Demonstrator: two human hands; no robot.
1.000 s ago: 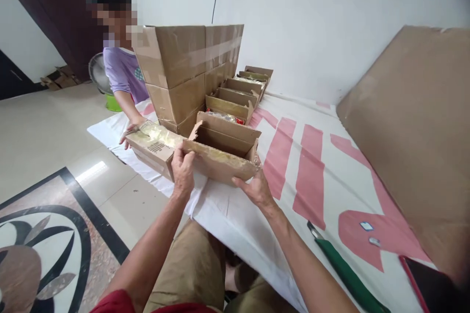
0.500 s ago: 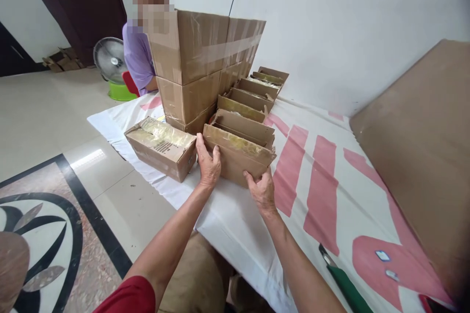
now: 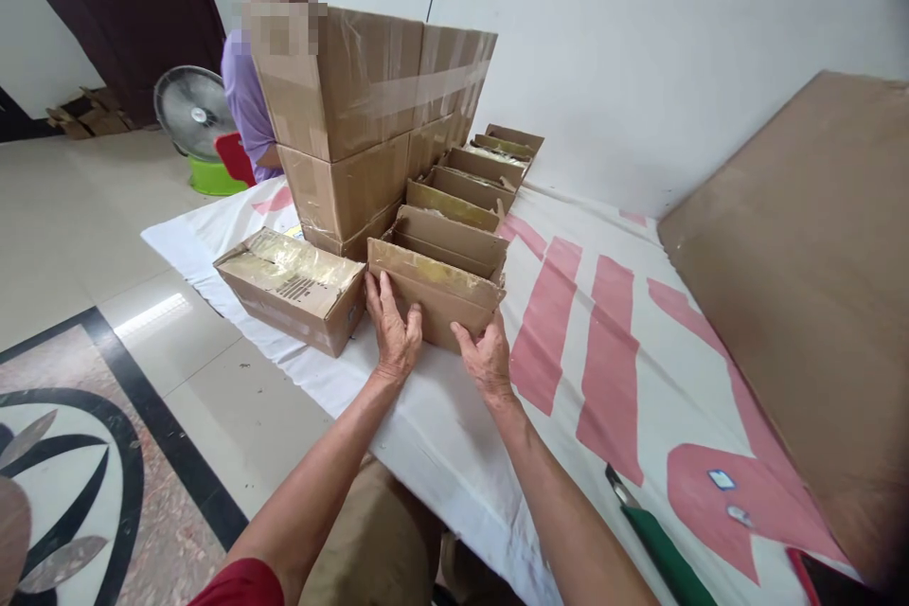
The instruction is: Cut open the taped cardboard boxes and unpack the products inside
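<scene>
An open-topped cardboard box [image 3: 436, 298] with torn, tape-marked edges stands upright on the cloth-covered table in front of me. My left hand [image 3: 396, 333] presses against its near wall at the left corner, fingers along the cardboard and thumb raised. At the near right corner, my right hand [image 3: 487, 355] has its thumb on the front, while its fingers go round the side, partly hidden. Between them the two hands hold the box. Close by on the left lies a taped cardboard box [image 3: 291, 289] with print on top.
Stacked sealed cartons [image 3: 373, 128] rise behind, with more open boxes [image 3: 461, 194] in a row beside them. A green-handled cutter [image 3: 657, 540] and a phone [image 3: 824, 578] lie on the right. A large cardboard sheet [image 3: 802, 284] leans there. A person in a purple shirt [image 3: 248, 104] sits beyond the cartons.
The box between my hands has shifted slightly left, up against the taped box. More of its interior shows now. My left hand has slid a little down its near wall. The view has shifted slightly.
</scene>
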